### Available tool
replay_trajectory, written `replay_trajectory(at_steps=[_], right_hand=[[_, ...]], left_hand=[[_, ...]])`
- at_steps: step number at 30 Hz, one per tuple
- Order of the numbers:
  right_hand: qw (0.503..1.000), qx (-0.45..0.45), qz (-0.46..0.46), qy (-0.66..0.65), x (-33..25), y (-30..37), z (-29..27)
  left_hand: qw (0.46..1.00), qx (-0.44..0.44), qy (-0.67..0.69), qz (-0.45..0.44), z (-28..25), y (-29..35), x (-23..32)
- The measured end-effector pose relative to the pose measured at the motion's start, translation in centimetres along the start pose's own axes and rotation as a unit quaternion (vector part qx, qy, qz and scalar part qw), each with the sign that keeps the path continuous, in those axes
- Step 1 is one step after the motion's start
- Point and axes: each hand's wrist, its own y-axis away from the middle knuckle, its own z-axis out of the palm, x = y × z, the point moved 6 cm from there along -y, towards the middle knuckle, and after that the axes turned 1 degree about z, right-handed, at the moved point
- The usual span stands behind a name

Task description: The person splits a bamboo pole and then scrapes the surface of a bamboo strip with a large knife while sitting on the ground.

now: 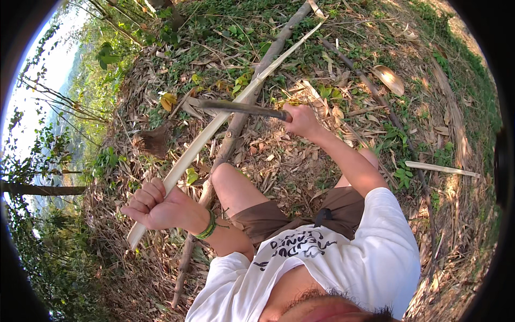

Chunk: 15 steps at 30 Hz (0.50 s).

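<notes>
My left hand (161, 206), with a green cord bracelet at the wrist, is closed around the near end of a long pale wooden strip (201, 144). The strip slants away to the upper right and narrows to a point at its far end. My right hand (303, 122) grips the handle of a machete (252, 109). Its dark blade points left and crosses over the strip; whether it touches the wood, I cannot tell. A long grey-brown pole (234, 130) runs beneath the strip, between my left arm and the far ground.
A short brown stump (153, 141) stands left of the pole. A thin dark branch (370, 86) and a loose pale strip (442, 169) lie at the right. Dry leaves and green plants cover the ground. Bushes (48, 257) grow along the left, where the ground appears to fall away.
</notes>
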Motion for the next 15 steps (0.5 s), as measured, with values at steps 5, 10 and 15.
replay_trajectory(at_steps=[5, 10, 15], right_hand=[[0.973, -0.022, 0.230, 0.020, 7.2, -1.1, -1.6], [0.997, -0.030, -0.045, 0.051, -2.8, 0.4, 1.5], [0.945, -0.035, 0.319, 0.058, 15.5, 1.1, 1.7]], left_hand=[[0.999, 0.017, -0.045, 0.001, -1.6, 0.3, 1.0], [0.998, 0.019, -0.053, 0.025, -2.7, -1.4, 4.3], [0.998, 0.011, -0.050, -0.024, -5.2, -1.7, 9.5]])
